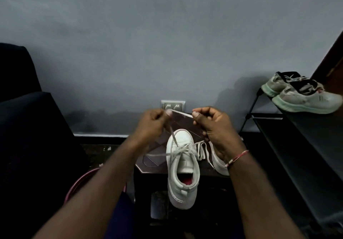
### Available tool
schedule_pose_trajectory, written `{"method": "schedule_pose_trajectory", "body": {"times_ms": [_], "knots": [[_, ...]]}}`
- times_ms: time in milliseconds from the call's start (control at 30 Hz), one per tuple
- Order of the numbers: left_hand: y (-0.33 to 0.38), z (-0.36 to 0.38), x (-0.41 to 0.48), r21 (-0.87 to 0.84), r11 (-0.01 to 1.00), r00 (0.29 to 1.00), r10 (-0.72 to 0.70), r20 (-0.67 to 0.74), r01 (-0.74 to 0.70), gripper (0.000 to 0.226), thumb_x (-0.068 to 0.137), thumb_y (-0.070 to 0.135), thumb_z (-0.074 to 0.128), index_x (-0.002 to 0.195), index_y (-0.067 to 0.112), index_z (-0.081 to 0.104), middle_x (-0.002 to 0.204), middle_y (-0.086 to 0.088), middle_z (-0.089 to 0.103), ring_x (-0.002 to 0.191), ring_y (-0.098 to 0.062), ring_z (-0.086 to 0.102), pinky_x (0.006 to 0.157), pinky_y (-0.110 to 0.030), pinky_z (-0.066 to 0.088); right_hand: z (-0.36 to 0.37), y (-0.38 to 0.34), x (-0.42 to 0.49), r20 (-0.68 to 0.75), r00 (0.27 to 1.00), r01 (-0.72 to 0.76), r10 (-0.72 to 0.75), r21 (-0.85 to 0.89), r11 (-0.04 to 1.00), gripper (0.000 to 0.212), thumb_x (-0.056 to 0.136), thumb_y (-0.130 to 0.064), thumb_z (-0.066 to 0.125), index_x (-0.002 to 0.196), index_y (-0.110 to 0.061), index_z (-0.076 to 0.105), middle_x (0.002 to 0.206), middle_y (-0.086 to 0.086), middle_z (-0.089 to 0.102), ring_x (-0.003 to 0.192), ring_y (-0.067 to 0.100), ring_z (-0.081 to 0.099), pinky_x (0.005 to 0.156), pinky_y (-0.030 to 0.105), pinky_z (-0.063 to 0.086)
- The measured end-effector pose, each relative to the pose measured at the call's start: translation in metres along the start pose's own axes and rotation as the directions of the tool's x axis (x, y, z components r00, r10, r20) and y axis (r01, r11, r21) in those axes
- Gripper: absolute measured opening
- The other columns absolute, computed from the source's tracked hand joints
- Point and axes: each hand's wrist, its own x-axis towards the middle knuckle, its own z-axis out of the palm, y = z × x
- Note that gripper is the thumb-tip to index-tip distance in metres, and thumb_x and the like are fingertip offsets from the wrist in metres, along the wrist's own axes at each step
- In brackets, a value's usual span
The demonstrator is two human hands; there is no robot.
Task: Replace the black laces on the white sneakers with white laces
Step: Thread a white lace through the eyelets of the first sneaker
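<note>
Left hand [150,125] pinches a white lace [181,113] between thumb and forefinger, the other fingers curled in. Right hand [217,133] pinches the same lace a little way along, also between thumb and forefinger, so a short stretch runs taut from one hand to the other above the table [154,161]. From the left hand the lace drops down to the front eyelets of a white sneaker [182,164], where it crosses over the tongue; one loose end trails off to the left across the tabletop. That sneaker lies on the small dark table between the two forearms, toe toward the wall [167,44], heel toward the person and reaching past the near edge, its pink lining showing. A second sneaker [220,166] lies just beside it to the right, mostly hidden behind the right hand and wrist. Between the two shoes lies a second lace [201,150], white and folded in loops. A thin bracelet [237,157] circles the right wrist. Behind the hands a socket [173,105] sits low on the grey wall. To the right a dark rack [297,142] carries a worn pair of shoes [304,97] on its top shelf. A dark chair [27,118] fills the left side, and a pink hoop [81,182] shows under the left forearm.
</note>
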Motion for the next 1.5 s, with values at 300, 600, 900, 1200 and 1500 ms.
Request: {"method": "schedule_pose_trajectory", "body": {"times_ms": [300,600,900,1200,1500], "knots": [[-0.001,0.003,-0.005,0.574,0.772,0.962,0.212,0.172,-0.273,0.066,0.077,0.032,0.079,0.137,0.023,0.051,0.132,-0.003,0.054,0.120,-0.018,0.053,0.101,-0.038,0.044,0.001,0.018,0.003,0.122,0.992,0.015,0.017,-0.254,0.967,0.015,0.093,0.000,0.058,0.091,-0.015,0.061,0.060,-0.006,0.063,0.049,0.007,0.045,0.046,0.019,0.036],[-0.027,-0.004,0.020,0.278,0.956,0.945,0.170,-0.281,-0.089,0.011,0.087,0.010,0.066,0.082,0.019,0.070,0.073,-0.003,0.071,0.064,-0.015,0.063,0.064,-0.030,0.055,-0.012,0.030,0.008,0.112,0.994,0.030,0.013,-0.371,0.928,0.025,0.096,0.001,0.052,0.100,-0.019,0.066,0.078,-0.001,0.068,0.055,-0.002,0.051,0.056,0.017,0.040],[-0.028,0.021,0.007,0.581,0.602,0.825,0.505,0.254,-0.548,0.019,0.080,0.023,0.067,0.093,0.014,0.077,0.089,-0.006,0.067,0.083,-0.026,0.062,0.074,-0.035,0.051,-0.004,0.037,0.011,0.071,0.997,-0.025,0.039,-0.178,0.984,0.011,0.092,-0.002,0.060,0.090,-0.012,0.063,0.071,0.002,0.068,0.046,0.006,0.043,0.042,0.015,0.034],[-0.026,0.034,0.000,0.627,0.728,0.925,0.379,-0.031,-0.277,0.010,0.086,0.023,0.062,0.091,0.020,0.069,0.088,0.002,0.062,0.082,-0.020,0.060,0.071,-0.038,0.051,-0.018,0.052,0.009,0.134,0.967,-0.127,0.216,-0.481,0.867,0.015,0.098,0.003,0.046,0.093,-0.004,0.059,0.072,0.011,0.063,0.054,0.016,0.053,0.047,0.024,0.044],[-0.018,0.053,-0.055,0.884,0.401,0.970,0.055,0.238,-0.240,0.025,0.089,0.034,0.053,0.106,0.022,0.068,0.120,0.001,0.052,0.116,-0.023,0.047,0.072,-0.034,0.043,-0.010,0.088,0.014,-0.205,0.973,-0.142,0.107,-0.164,0.976,0.017,0.092,-0.004,0.062,0.078,-0.014,0.064,0.069,0.001,0.065,0.056,0.009,0.053,0.054,0.026,0.046]]}}
